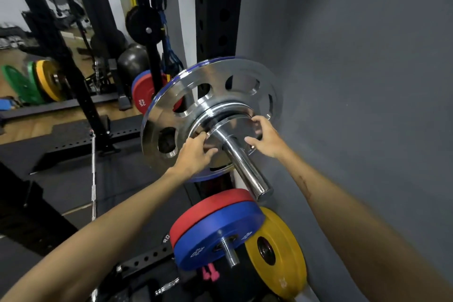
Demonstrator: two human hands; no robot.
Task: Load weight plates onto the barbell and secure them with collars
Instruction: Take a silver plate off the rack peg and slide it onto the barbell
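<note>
Both hands grip a small round chrome plate [239,127] on the shiny steel barbell sleeve [247,169]: left hand [193,154] at its left edge, right hand [266,138] at its right, against a large holed chrome plate [171,115]. Below the hands, red, blue and yellow plates [218,230] sit by the grey wall [367,56].

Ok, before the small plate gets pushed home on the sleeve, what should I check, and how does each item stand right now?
1. Both hands on the small plate: ok, left hand and right hand hold its edges.
2. Small plate threaded on the bar sleeve: ok.
3. Small plate flush against the large chrome plate: cannot tell.
4. Collar fitted: not ok, none visible on the sleeve.
5. Sleeve end free for a collar: ok, bare metal past the plate.
</note>
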